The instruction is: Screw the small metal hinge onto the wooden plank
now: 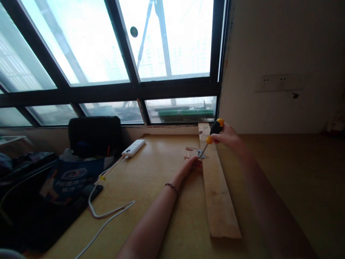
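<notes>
A long wooden board (219, 194) lies lengthwise on the table. Against its left edge, far up, sits a small silvery metal hinge (201, 154). My right hand (226, 136) is closed around the black and yellow handle of a screwdriver (216, 127), which slants down with its tip at the hinge. My left hand (194, 162) is closed at the board's left edge, its fingers gripping at the hinge beside the screwdriver tip; part of the fingers is hidden. Just left of the hinge are small pale pieces of wood (190, 152).
A white power bank (134, 148) with a white cable (110, 215) lies on the left of the table (156, 180). Beyond the left edge stand a black chair (94, 135) and a blue bag (74, 176). Windows and a wall with sockets (277, 82) border the table.
</notes>
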Demonstrator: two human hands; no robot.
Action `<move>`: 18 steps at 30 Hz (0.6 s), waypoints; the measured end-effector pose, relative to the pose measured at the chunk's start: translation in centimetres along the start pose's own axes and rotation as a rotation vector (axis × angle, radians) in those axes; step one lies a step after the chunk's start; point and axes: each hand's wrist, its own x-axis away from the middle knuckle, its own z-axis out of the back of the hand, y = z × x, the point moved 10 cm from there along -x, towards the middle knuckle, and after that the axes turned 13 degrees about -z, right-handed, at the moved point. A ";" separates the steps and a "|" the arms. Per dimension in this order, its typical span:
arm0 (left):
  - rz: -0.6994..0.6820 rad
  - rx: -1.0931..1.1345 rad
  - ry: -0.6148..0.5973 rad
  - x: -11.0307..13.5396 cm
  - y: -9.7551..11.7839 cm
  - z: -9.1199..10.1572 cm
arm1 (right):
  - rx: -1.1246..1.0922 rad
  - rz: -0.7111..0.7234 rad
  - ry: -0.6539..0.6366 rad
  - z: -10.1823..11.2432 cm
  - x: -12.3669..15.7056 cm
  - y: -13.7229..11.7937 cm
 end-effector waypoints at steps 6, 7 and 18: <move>0.006 -0.050 -0.077 -0.3 -0.1 -0.4 | 0.071 0.008 0.140 0.6 -0.1 0.0; 0.009 -0.049 -0.077 -0.4 -0.2 -0.3 | 0.079 -0.002 0.148 0.8 -0.1 0.1; 0.011 0.007 -0.015 -0.1 -0.2 0.0 | 0.123 0.023 0.181 1.3 0.1 -0.3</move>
